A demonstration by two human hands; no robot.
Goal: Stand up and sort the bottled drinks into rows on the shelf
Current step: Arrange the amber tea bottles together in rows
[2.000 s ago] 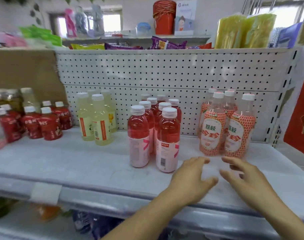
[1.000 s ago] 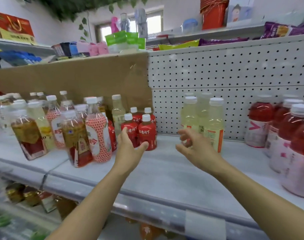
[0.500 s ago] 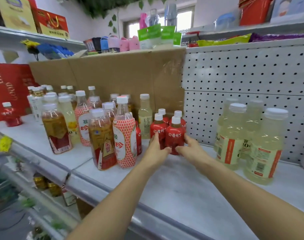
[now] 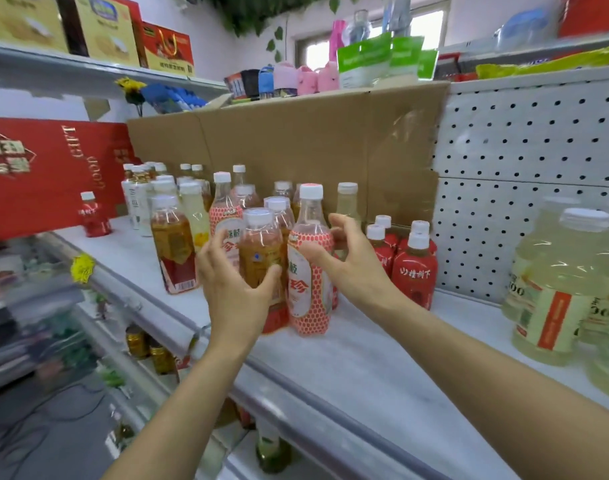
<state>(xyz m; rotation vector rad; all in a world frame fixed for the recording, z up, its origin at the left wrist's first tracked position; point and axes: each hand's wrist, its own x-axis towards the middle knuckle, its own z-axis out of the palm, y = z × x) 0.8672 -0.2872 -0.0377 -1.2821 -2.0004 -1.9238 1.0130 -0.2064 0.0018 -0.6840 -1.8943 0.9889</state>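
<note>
A mixed cluster of bottles near the front edge of the white shelf [image 4: 365,362] is being dealt with. The left hand [image 4: 232,285] is curled loosely round the amber tea bottle [image 4: 259,247], thumb against its label; whether a firm grip is made cannot be told. The right hand [image 4: 348,261] is spread open against the right side of the red-and-white patterned bottle [image 4: 308,271], thumb across its front and fingers reaching behind it, not closed on it.

Both bottles stand upright, touching one another, long axes vertical and white caps pointing up, with their labels turned toward the front edge. Just to their right stand the small red bottles [image 4: 414,268], already grouped against the pegboard back panel [image 4: 538,202]; pale yellow bottles [image 4: 552,289] stand well apart toward the right end. One stray small red bottle [image 4: 93,216] stands alone near the left end.

The step in hand appears to be separating unlike drinks. The next move would call for a full grip on one bottle, a lift clear of its neighbours, and placement with its own kind without toppling those close behind.
</note>
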